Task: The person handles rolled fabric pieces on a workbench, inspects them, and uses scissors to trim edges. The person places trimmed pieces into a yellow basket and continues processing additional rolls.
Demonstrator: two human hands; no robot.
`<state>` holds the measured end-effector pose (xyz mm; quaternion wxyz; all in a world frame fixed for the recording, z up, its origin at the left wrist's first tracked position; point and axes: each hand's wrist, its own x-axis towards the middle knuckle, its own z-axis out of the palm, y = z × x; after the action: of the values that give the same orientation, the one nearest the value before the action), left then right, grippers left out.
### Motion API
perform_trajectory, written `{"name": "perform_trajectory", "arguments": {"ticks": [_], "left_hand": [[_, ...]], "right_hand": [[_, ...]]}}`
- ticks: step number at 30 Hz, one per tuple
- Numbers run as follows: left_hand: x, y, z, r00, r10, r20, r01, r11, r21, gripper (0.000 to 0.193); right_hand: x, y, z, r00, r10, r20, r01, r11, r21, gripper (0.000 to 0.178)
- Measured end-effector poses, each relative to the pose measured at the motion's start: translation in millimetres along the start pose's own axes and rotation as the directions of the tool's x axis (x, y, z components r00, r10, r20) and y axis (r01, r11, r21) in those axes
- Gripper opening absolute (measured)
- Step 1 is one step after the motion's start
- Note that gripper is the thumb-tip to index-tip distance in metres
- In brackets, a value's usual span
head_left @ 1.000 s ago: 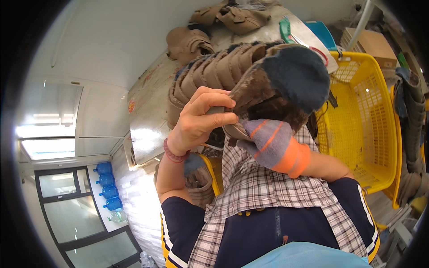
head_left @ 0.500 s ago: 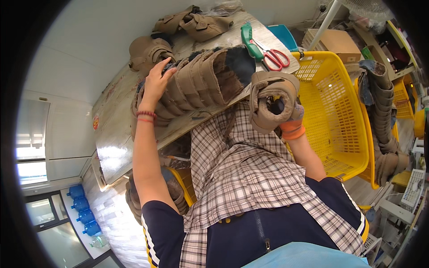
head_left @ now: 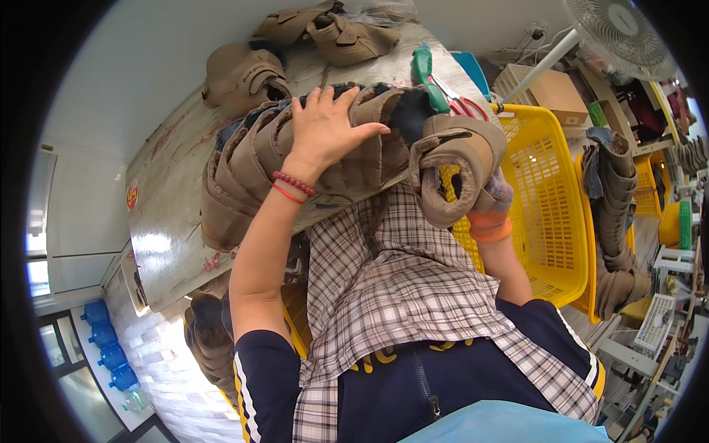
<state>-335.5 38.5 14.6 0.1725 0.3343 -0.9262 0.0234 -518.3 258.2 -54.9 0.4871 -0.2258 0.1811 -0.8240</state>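
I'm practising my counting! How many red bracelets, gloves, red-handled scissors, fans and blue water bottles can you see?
Red bracelets by the left hand: 2
Glove on the right hand: 1
Red-handled scissors: 1
Fan: 1
Blue water bottles: 4
Total: 9

Brown piece [head_left: 480, 148], brown stack [head_left: 255, 155], grey-and-orange glove [head_left: 493, 214], plaid apron [head_left: 406, 288], yellow basket [head_left: 550, 214]

Passable above the yellow perforated plastic basket [head_left: 550, 221]; blocked leftward by nested brown fleece-lined pieces [head_left: 255, 162]; seemingly cramped beside the green plastic handle [head_left: 422, 66].
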Motion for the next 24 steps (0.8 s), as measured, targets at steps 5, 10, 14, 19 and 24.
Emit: {"name": "perform_trajectory", "arguments": {"ticks": [5,10,14,19,24], "left_hand": [[-1.0,3.7,10.9,0.998,0.007,-0.061,-0.016,0.988,-0.153,0.067],[-4.4,0.9,1.8,0.999,0.003,0.041,0.005,0.978,-0.209,0.063],[-3.0,-0.1,-1.2,0.997,0.041,0.063,-0.025,0.973,-0.23,0.062],[-4.2,-5.2,8.3,0.997,0.073,-0.037,-0.08,0.962,-0.262,0.05],[-7.0,-0.9,15.6,0.991,0.102,-0.087,-0.123,0.949,-0.291,0.054]], "right_hand": [[7.4,5.6,33.6,0.999,0.031,0.01,-0.031,1.0,0.0,0.06],[24.0,16.6,56.6,0.993,-0.059,-0.099,0.014,0.916,-0.401,0.046],[49.6,55.4,34.9,0.979,-0.064,-0.193,-0.066,0.799,-0.598,0.036],[79.6,68.2,40.7,0.974,0.215,-0.065,-0.218,0.836,-0.504,0.035],[117.1,106.2,2.6,0.988,0.128,0.085,-0.084,0.912,-0.401,0.043]]}}
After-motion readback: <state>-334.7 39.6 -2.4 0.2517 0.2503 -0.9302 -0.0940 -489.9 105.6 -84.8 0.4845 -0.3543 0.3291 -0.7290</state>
